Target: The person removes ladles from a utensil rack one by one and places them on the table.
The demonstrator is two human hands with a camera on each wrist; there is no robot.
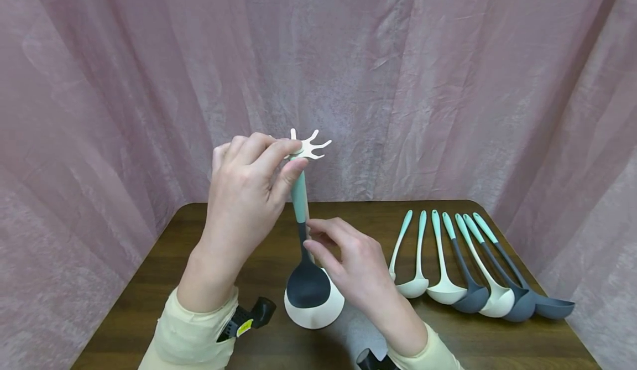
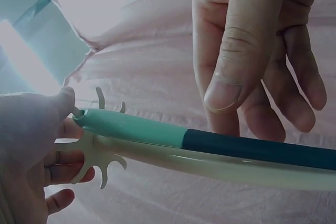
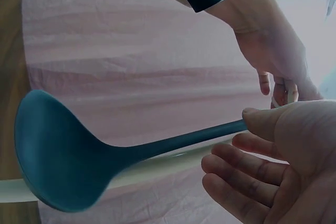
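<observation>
A dark grey ladle [image 1: 308,284] with a mint-green handle [image 2: 136,127] hangs upright, bowl down, against a cream utensil stand [image 1: 314,150]. The stand has curved hooks on top, a pale post and a round white base [image 1: 314,319]. My left hand [image 1: 249,179] pinches at the handle's top end; in the left wrist view a hook tip shows at the handle's hole. My right hand [image 1: 350,259] is beside the ladle's dark shaft [image 3: 194,136], thumb and forefinger on either side of it, other fingers loose. Whether it touches the shaft is unclear.
On the right of the brown wooden table [image 1: 239,292] several ladles lie in a row, some all cream [image 1: 445,290], some with dark grey bowls [image 1: 552,306], all with mint handle ends. A pink curtain [image 1: 348,82] hangs behind the table.
</observation>
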